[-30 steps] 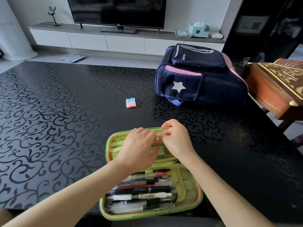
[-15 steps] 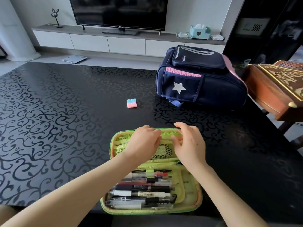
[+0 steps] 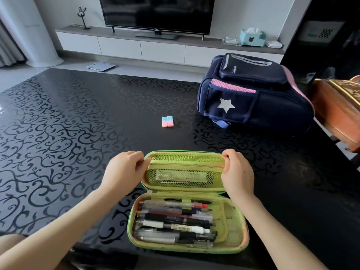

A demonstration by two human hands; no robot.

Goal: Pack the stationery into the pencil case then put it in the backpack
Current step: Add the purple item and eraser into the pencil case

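A green pencil case [image 3: 236,248] lies open at the near edge of the black table. Its lower half holds several pens [image 3: 175,221] side by side. The upper half, a lid with a mesh pocket [image 3: 185,177], is tilted up a little. My left hand [image 3: 122,172] pinches the lid's far left corner. My right hand [image 3: 236,172] pinches its far right corner. Two pink-and-blue erasers [image 3: 167,121] lie together on the table beyond the case. A navy backpack [image 3: 253,98] with a silver star lies on its side at the far right.
The black patterned table [image 3: 58,143] stretches wide to the left. A carved wooden piece [image 3: 339,106] stands at the right edge, just past the backpack. Beyond the table are a TV cabinet [image 3: 136,45] and a scale [image 3: 101,66] on the floor.
My hands have moved apart from the middle of the lid's mesh pocket to its two far corners. The lid now stands slightly raised.
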